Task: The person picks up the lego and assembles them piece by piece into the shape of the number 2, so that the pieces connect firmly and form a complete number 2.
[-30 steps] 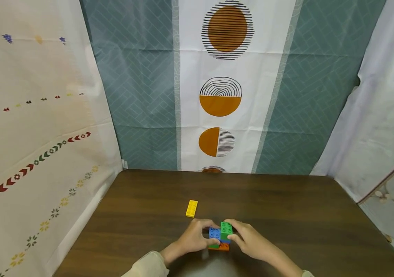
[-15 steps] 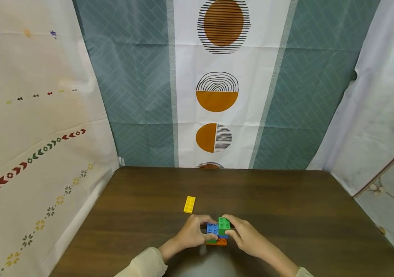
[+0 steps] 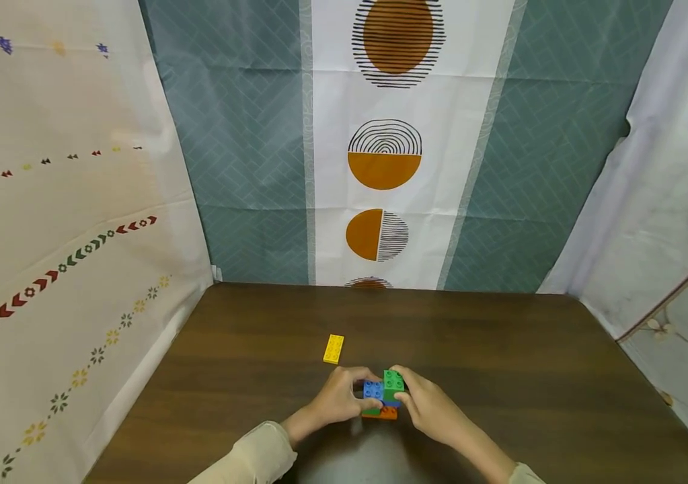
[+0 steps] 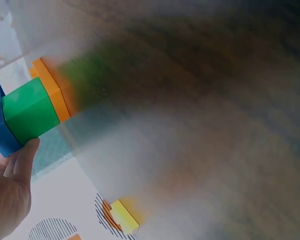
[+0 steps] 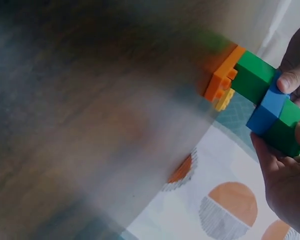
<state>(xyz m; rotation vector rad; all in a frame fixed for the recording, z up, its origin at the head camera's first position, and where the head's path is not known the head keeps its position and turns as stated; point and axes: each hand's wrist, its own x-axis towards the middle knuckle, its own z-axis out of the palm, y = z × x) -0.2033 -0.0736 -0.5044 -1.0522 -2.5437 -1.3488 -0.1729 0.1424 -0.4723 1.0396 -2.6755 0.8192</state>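
A stack of toy building bricks stands on the table between both hands. At its base is an orange brick [image 3: 389,413], with a green brick [image 4: 31,110] on its left part. A blue brick [image 3: 372,390] lies across above that and overhangs to the right. On the blue brick's right end sits an upper green brick [image 3: 393,385]. My left hand [image 3: 339,396] grips the blue brick between thumb and fingers. My right hand [image 3: 431,403] pinches the upper green brick, thumb in front and fingers behind. The fingers partly hide the lower bricks.
A flat yellow brick [image 3: 333,349] lies on the dark wooden table [image 3: 489,343], beyond the left hand and apart from the stack. Patterned cloths hang behind the table and at both sides. The table surface reflects the bricks in both wrist views.
The head view shifts slightly, so table, bricks and hands all sit a little higher in it. Both hands keep their hold on the stack, with no clear movement of the bricks.
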